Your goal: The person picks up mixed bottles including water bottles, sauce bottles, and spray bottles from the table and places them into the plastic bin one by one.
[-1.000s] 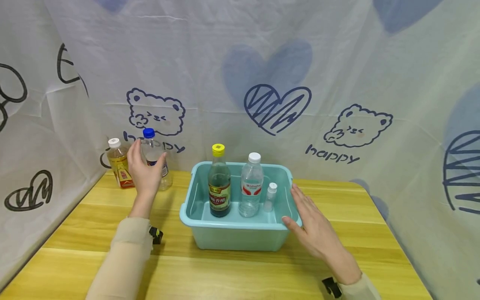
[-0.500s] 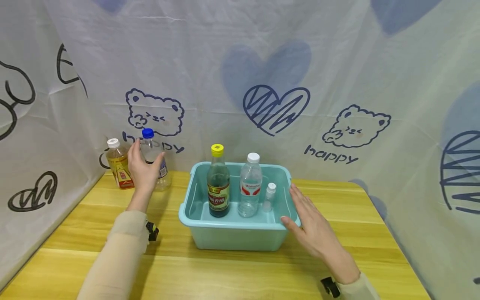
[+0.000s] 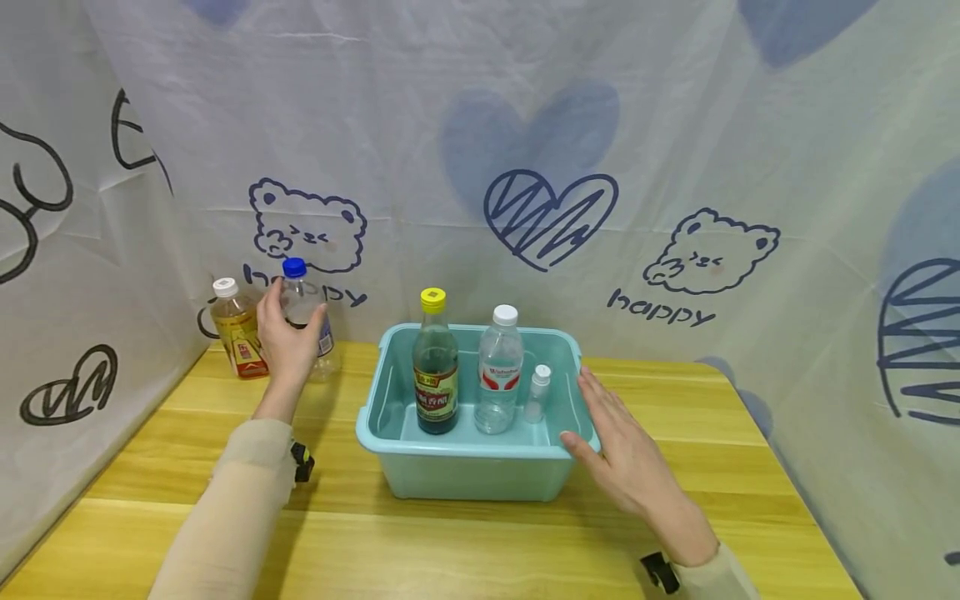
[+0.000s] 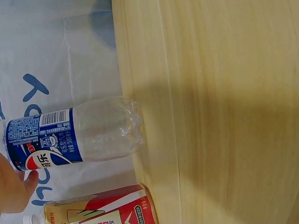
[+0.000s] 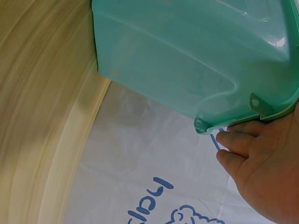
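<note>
My left hand (image 3: 288,346) is at a clear plastic cola bottle (image 3: 303,293) with a blue cap, standing at the back left of the table. Its thumb lies on the bottle's right side and its fingers on the left. In the left wrist view, fingers (image 4: 30,184) meet the edge of the blue label of the cola bottle (image 4: 105,128). A light teal plastic basin (image 3: 480,475) stands mid-table. My right hand (image 3: 633,462) rests at its right rim with straight fingers, thumb over the front corner. The right wrist view has fingers (image 5: 238,142) just under the basin's rim (image 5: 229,125).
Inside the basin stand a dark vinegar bottle (image 3: 437,375) with a yellow cap, a clear water bottle (image 3: 498,375) and a small white-capped bottle (image 3: 537,396). A drink bottle (image 3: 238,333) with a red and yellow label stands left of the cola bottle. Patterned cloth (image 3: 420,125) hangs behind the table.
The view has shifted slightly, moving everything a little to the left in the frame. Both hands keep their places at the cola bottle and the basin's rim.
</note>
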Available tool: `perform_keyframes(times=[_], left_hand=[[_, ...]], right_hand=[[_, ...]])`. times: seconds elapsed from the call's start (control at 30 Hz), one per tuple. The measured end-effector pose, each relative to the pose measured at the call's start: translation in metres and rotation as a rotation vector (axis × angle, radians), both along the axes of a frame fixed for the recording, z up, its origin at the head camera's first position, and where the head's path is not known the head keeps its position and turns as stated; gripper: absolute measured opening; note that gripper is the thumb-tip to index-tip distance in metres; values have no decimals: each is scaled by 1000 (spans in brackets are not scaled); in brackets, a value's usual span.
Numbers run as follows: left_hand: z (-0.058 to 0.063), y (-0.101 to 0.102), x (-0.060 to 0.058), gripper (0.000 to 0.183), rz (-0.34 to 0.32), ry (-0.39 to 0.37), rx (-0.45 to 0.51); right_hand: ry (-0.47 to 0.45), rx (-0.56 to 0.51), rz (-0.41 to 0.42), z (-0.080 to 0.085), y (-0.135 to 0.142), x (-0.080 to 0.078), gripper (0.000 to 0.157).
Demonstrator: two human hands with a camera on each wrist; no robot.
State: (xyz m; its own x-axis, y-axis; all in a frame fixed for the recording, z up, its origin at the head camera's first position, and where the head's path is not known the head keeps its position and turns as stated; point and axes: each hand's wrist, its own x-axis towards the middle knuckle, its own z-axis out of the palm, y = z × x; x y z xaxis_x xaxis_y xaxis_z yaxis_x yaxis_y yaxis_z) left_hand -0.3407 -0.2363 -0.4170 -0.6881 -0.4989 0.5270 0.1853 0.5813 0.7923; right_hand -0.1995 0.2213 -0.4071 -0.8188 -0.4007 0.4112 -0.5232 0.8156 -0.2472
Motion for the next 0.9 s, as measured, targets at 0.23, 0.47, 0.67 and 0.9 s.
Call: perform_keyframes(times=[0.23,0.47,0.67,0.9], left_hand=[[0,-2,2,74,-14,-4,10],[2,-2,7,74,-36,43,38],[8,2,16,75,-37,85,75],[16,9,28,74,-45,157,102]], right_hand=[[3,-6,3,-1,0,0,72],[-7,-11,4,0,-1,0,72],[-5,-12,3,-2,0,-1,72],[2,-15,7,-3,0,-2,73]])
